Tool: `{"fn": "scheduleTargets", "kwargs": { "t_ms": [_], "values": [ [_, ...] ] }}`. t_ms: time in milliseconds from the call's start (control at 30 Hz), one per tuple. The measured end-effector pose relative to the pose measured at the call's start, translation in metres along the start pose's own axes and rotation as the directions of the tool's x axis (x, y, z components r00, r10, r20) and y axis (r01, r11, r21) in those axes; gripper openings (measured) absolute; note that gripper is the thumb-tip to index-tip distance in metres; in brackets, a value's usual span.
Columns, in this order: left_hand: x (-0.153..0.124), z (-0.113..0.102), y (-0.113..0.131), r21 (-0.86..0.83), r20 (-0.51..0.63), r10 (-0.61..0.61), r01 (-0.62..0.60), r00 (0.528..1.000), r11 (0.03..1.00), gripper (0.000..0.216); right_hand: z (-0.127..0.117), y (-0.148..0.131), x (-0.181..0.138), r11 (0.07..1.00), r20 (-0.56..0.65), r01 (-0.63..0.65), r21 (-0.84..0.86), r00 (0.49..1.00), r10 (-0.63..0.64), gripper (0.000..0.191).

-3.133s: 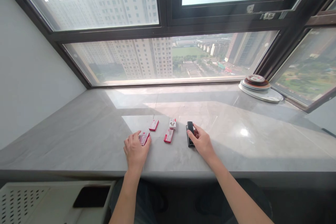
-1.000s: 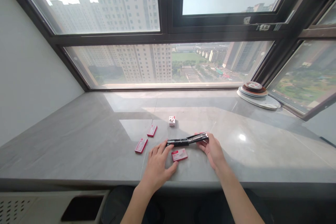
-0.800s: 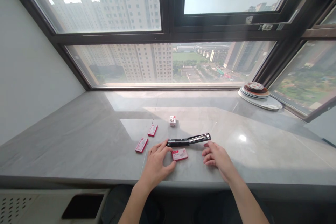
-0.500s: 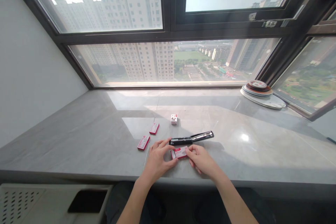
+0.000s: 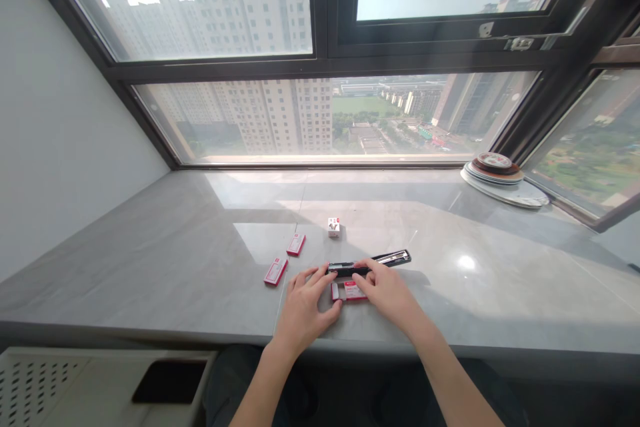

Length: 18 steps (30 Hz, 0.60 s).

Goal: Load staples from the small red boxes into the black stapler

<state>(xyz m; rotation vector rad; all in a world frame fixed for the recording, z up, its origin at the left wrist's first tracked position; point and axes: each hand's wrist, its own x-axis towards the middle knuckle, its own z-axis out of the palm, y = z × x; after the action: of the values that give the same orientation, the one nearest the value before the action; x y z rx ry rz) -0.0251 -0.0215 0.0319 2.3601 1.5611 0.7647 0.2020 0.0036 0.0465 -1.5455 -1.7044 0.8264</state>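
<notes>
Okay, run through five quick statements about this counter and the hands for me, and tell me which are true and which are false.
1. The black stapler lies unfolded. True.
2. The plate stack stands at the left end of the counter. False: it is toward the far right.
3. The small white box is farther away than the stapler. True.
4. The red-and-white box by the hands is fully closed. False: it is slid partly open.
5. The left hand and right hand are both at the stapler. True.
</notes>
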Motion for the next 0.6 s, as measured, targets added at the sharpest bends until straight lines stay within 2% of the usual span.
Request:
{"fn": "scheduleTargets", "kwargs": {
  "t_ms": [100,200,300,400,500,600],
  "values": [
    [0.000,-0.001,0.001,0.002,-0.002,-0.002,0.002,1.000,1.000,0.056,0.012,-0.007,0.012,0.997,0.094,-0.021,0.071,0.995,0.015,0.027],
    [0.000,-0.001,0.001,0.000,0.006,-0.005,0.005,1.000,1.000,0.056,0.026,-0.009,0.017,0.956,0.187,-0.154,0.249,0.976,0.108,0.034],
    [0.001,0.000,0.000,-0.001,0.009,-0.007,0.007,1.000,1.000,0.056,0.040,-0.007,0.017,0.884,0.159,-0.234,0.406,0.970,0.184,0.036],
    [0.002,0.000,-0.001,-0.006,0.007,0.001,-0.001,1.000,1.000,0.056,0.052,-0.005,0.019,0.878,0.072,-0.182,0.443,0.983,0.167,0.034],
    [0.002,-0.001,-0.001,-0.033,0.005,0.012,-0.012,1.000,0.999,0.057,0.058,-0.012,0.024,0.929,0.007,-0.080,0.361,0.997,0.083,0.025],
    [0.002,-0.004,-0.001,-0.074,0.005,0.009,-0.009,1.000,0.997,0.060,0.056,-0.027,0.029,0.967,0.007,0.005,0.257,1.000,-0.007,0.018]
  ]
}}
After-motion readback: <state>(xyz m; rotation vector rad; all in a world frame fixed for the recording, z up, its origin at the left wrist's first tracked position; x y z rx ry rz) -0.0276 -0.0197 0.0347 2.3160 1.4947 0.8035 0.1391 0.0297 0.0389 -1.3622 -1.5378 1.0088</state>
